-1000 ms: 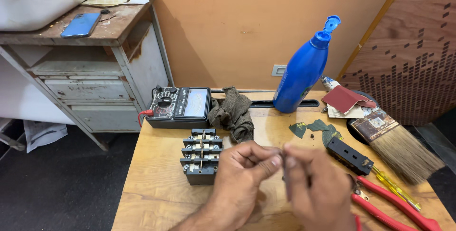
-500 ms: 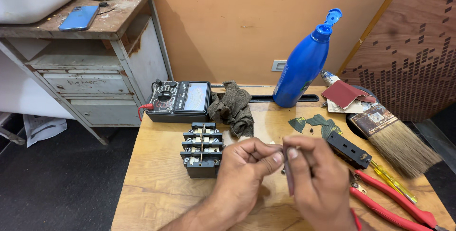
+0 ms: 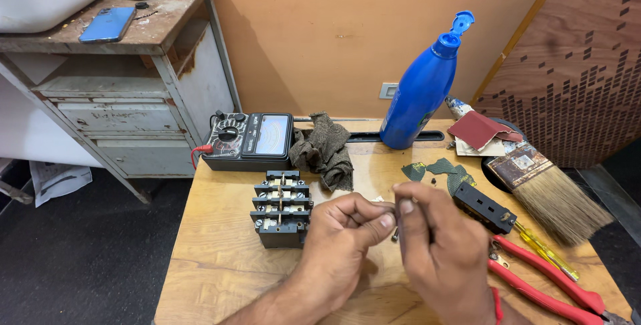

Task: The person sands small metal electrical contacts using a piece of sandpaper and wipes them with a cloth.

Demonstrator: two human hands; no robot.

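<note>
Your left hand (image 3: 347,228) is curling narrow, thumb and forefinger pinching a small metal part (image 3: 394,221) at lower centre of the frame. Your right hand (image 3: 434,245) is meeting it from the right, fingertips closed tight on the same tiny piece; it is too small to tell what it is, apart from a thin dark stub hanging under the fingers. Both hands are hovering just above the table (image 3: 220,265), not resting flat.

Just left of your left hand, a black terminal block (image 3: 282,208) is sitting, boxy plastic with rows of screws and pale metal strips. Behind it, a black analog multimeter (image 3: 248,139) with a pale dial face and a red lead. Beside that, a crumpled brown-grey cloth (image 3: 325,150), coarse weave. A tall glossy blue plastic bottle (image 3: 422,91) with flip cap open is standing at upper centre-right.

To the right of your hands: a black rectangular plastic piece (image 3: 485,207), a yellow-handled screwdriver (image 3: 544,253), red-handled pliers (image 3: 551,285) at the lower right, a wide bristle paintbrush (image 3: 544,188), red sandpaper sheets (image 3: 479,130) and dark green scraps (image 3: 441,170).

The table is pale wood, scuffed. The wall is flat orange, with a brown patterned panel at the right. In the upper left, a rusty grey metal cabinet (image 3: 127,114) is carrying a blue phone (image 3: 107,24). The floor is dark.
</note>
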